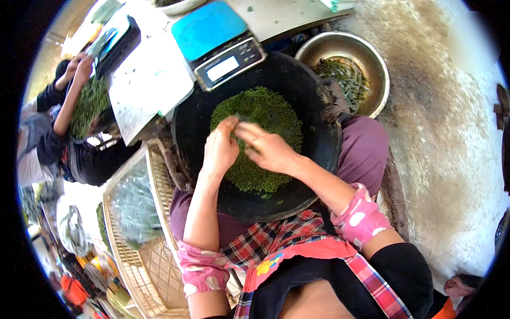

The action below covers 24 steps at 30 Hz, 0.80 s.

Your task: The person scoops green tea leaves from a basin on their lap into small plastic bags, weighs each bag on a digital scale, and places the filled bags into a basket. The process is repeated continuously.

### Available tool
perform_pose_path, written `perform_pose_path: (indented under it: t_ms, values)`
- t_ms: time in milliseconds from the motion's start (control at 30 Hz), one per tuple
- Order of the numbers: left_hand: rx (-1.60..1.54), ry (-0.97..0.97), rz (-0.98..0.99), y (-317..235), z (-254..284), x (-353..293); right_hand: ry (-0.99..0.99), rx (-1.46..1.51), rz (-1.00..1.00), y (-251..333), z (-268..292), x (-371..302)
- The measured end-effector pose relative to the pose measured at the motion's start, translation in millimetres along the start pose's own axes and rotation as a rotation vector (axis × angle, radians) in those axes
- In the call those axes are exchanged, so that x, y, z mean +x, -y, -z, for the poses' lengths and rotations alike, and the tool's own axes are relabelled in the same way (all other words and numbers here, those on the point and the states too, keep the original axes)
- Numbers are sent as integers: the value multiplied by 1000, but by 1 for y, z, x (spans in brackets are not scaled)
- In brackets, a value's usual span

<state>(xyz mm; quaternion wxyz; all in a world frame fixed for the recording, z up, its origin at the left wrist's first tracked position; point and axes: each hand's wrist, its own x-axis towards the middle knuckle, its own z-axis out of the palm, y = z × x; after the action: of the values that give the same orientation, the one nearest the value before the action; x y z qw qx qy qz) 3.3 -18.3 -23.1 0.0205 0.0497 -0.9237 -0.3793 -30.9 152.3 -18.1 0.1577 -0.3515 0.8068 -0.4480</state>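
The round green heap [265, 114] lies below the left hand [223, 146] and right hand [270, 151], their blurry fingers close, pinched or not I can't tell.

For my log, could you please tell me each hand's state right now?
Left hand: fingers curled; whether it holds anything cannot be told.
Right hand: fingers loosely bent, blurred; grip cannot be told.

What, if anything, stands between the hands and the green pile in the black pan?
Nothing visible does. Seen from above, the left hand and right hand overlap the green pile in the black pan; the scale sits beyond, by the pan's far edge.
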Motion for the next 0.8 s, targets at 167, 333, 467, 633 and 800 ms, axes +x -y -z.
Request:
perform_pose_path:
  t_ms: [167, 333, 467, 633, 800]
  values:
    - [130, -86, 18, -19, 13, 3, 414, -406, -481, -64, -32, -35]
    - [54, -158, -3, -15, 12, 3, 508, -143, -381, -70, -118, -52]
    - [-14, -48, 65, -15, 16, 3, 536, -117, -346, -69, -63, -36]
    - [-49, -65, 48, -14, 9, 6, 142, -99, -139, 14, 43, 16]
    - [-85, -31, 128, -20, 14, 8, 119, -152, 62, 55, 58, 40]
